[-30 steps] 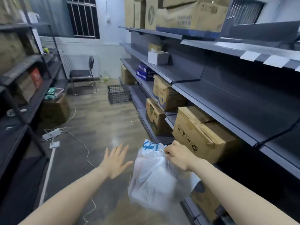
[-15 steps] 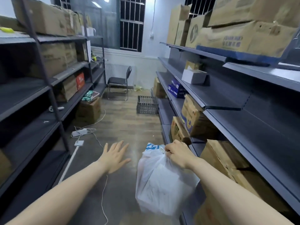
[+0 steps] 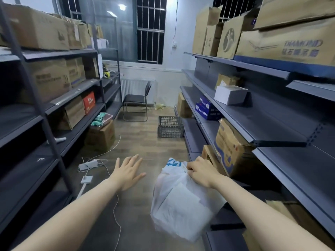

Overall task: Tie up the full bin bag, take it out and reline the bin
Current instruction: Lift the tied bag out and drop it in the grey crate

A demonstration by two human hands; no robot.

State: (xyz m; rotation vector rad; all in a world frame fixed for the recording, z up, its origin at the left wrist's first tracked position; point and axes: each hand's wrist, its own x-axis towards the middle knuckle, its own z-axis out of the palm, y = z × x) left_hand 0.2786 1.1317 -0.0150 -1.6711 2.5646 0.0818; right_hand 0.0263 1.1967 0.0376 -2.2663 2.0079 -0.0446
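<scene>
A full white plastic bin bag (image 3: 179,201) with blue print near its top hangs in the air in front of me. My right hand (image 3: 201,173) grips its gathered neck from above. My left hand (image 3: 127,172) is held out to the left of the bag, palm down with fingers spread, touching nothing. No bin is in view.
I stand in a narrow aisle between grey metal shelves (image 3: 262,127) holding cardboard boxes. On the wooden floor lie a white power strip with cables (image 3: 88,164), a cardboard box (image 3: 101,136) and a grey plastic crate (image 3: 170,126). A black chair (image 3: 136,101) stands at the far wall.
My view has lifted and turned left, showing more of the aisle and the far windows. The bag stays hanging from my right hand; my left hand stays spread beside it.
</scene>
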